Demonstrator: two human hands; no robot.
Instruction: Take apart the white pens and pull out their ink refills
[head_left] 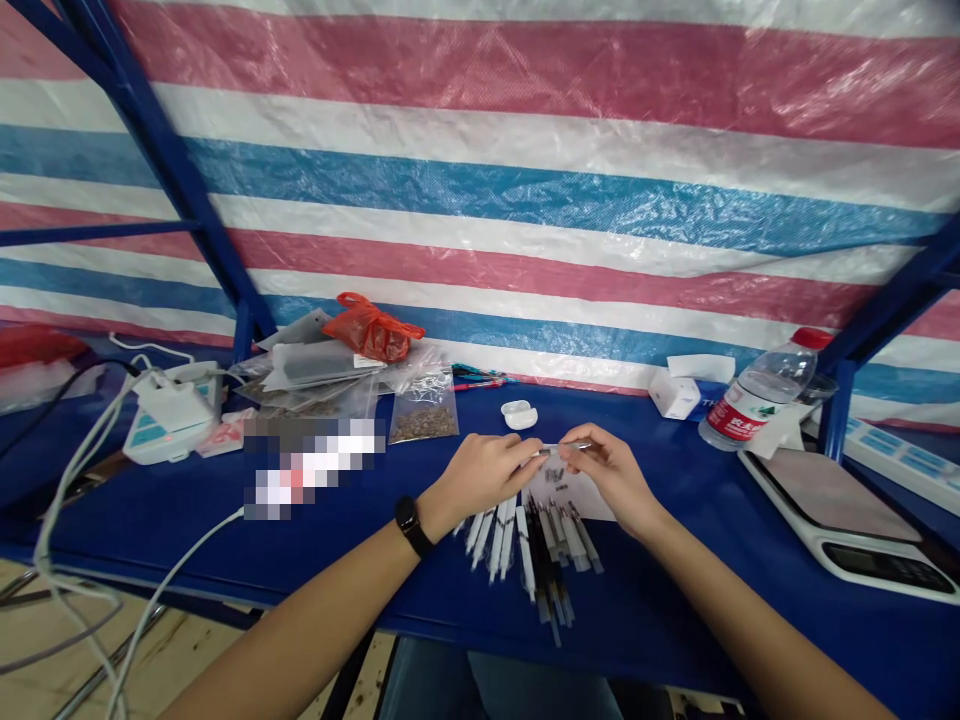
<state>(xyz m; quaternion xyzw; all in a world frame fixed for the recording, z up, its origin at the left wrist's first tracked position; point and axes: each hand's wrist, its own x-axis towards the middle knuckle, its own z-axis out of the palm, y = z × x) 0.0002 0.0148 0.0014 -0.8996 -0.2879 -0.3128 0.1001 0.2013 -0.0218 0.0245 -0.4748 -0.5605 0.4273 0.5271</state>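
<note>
Both my hands meet over the middle of the blue table, fingertips pinched. My left hand [484,468], with a black band on its wrist, pinches one end of a slim silver-grey pen piece [562,449]. The other end lies between the thumb and fingers of my right hand [611,478]; the fingers cover much of it. Below them is a white paper [602,503] with small dark parts [555,475] on it. Nearer me lie several white pen barrels [501,540], dark slim tubes [553,590] and grey translucent pen barrels [574,540], side by side.
An open white earbud case [519,414] sits behind my hands. To the left are a bag of small parts [424,420], a red plastic bag [373,327] and a power strip [174,412] with cables. Rightward stand a water bottle [761,395] and a scale [840,500].
</note>
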